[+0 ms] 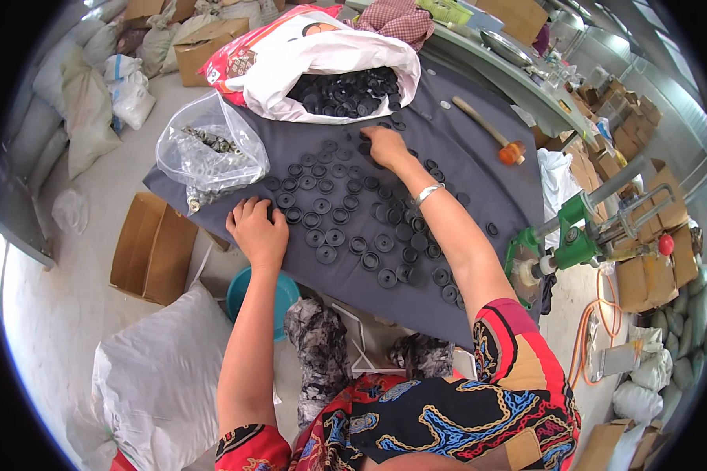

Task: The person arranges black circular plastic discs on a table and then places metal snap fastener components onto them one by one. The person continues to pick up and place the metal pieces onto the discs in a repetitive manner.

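Many round black plastic caps lie spread over a dark cloth-covered table, most with their ringed hollow side up. My left hand rests at the table's left edge, its fingers bent and slightly apart, with a black cap beside the thumb and forefinger. Farther off, my right hand reaches across the caps toward the bag's mouth. Its fingers are curled down over dark caps, partly hidden beneath them. A white and red bag lies open at the far side, full of black caps.
A clear plastic bag of small metal parts stands at the left. A wooden-handled mallet lies far right, near a green hand press. Below left are an open cardboard box, a teal basin and a white sack.
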`<state>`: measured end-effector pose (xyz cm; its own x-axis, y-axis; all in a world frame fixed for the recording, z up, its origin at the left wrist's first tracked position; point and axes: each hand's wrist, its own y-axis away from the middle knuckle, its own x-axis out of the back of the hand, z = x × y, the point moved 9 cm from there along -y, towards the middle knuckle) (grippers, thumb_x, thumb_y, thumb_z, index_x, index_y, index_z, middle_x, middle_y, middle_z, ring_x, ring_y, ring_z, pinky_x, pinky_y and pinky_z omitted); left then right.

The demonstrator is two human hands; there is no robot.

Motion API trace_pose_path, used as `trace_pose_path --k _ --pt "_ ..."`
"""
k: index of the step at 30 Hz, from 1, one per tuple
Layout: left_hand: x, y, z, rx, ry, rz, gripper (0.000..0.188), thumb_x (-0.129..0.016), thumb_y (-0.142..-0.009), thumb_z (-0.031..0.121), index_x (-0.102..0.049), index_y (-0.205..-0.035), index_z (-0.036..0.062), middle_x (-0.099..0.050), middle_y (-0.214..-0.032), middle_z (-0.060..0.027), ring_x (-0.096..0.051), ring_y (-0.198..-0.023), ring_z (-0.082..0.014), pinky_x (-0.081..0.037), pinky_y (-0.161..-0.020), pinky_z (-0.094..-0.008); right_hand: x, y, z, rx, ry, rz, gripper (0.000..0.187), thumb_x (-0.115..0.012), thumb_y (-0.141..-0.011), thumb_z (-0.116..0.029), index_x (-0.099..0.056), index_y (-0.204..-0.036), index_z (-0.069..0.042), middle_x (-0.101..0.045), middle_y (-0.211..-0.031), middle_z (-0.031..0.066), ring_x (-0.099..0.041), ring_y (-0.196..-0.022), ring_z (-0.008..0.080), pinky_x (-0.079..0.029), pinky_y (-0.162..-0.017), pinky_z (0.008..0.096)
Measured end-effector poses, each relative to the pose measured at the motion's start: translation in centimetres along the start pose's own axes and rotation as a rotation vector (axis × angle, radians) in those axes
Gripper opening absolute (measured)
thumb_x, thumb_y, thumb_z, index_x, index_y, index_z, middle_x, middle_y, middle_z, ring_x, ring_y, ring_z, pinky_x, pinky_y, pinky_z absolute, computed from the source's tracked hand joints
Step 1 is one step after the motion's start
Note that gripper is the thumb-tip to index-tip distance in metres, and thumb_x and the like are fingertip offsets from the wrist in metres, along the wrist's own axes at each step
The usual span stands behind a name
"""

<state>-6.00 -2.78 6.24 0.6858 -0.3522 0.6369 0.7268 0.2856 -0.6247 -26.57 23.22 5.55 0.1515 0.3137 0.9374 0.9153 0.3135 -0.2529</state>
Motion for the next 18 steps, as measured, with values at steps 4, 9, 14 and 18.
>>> trace_pose_path --k 4,9,14,18 --pt "-0.1 0.0 0.0 -0.005 0.017 -0.003 0.018 -0.062 -0.074 0.015 -0.068 -0.087 0.0042 -0.065 -0.106 -0.0093 -0.054 -0.11 -0.0296 -0.032 -0.101 -0.0495 2.5 -0.5 4.1 -0.231 0.079 -0.006 0.048 -0.049 -0.077 0.002 -0.058 -0.123 -0.008 -0.058 -0.123 0.017 -0.056 -0.113 0.0328 -0.044 -0.095 0.0394" --pt "-0.5 -0.3 0.5 -0.009 0.03 -0.014 0.018 -0.062 -0.074 0.015 -0.068 -0.087 0.0041 -0.065 -0.106 -0.0093 -0.053 -0.111 -0.0301 -0.032 -0.101 -0.0501 0.2 -0.4 5.6 -0.157 0.219 -0.033 0.052 -0.046 -0.08 0.001 -0.053 -0.13 -0.012 -0.059 -0.123 0.0152 -0.057 -0.113 0.0315 -0.04 -0.1 0.0435" --pt "-0.1 0.1 -0.3 0.005 0.019 -0.009 0.018 -0.062 -0.074 0.015 -0.068 -0.087 0.004 -0.065 -0.106 -0.0094 -0.053 -0.111 -0.0304 -0.031 -0.101 -0.0507 1.5 -0.5 3.4 -0.205 0.186 -0.085 0.049 -0.047 -0.079 0.0 -0.059 -0.124 -0.013 -0.06 -0.12 0.0153 -0.058 -0.11 0.033 -0.041 -0.098 0.044" --pt "-0.1 -0.1 0.0 -0.006 0.031 -0.007 0.019 -0.063 -0.073 0.015 -0.068 -0.088 0.004 -0.065 -0.107 -0.0096 -0.053 -0.111 -0.0304 -0.031 -0.101 -0.0512 2.8 -2.3 7.1 -0.207 0.119 0.098 0.046 -0.047 -0.079 -0.001 -0.061 -0.121 -0.013 -0.059 -0.121 0.0172 -0.058 -0.108 0.0348 -0.045 -0.094 0.0416"
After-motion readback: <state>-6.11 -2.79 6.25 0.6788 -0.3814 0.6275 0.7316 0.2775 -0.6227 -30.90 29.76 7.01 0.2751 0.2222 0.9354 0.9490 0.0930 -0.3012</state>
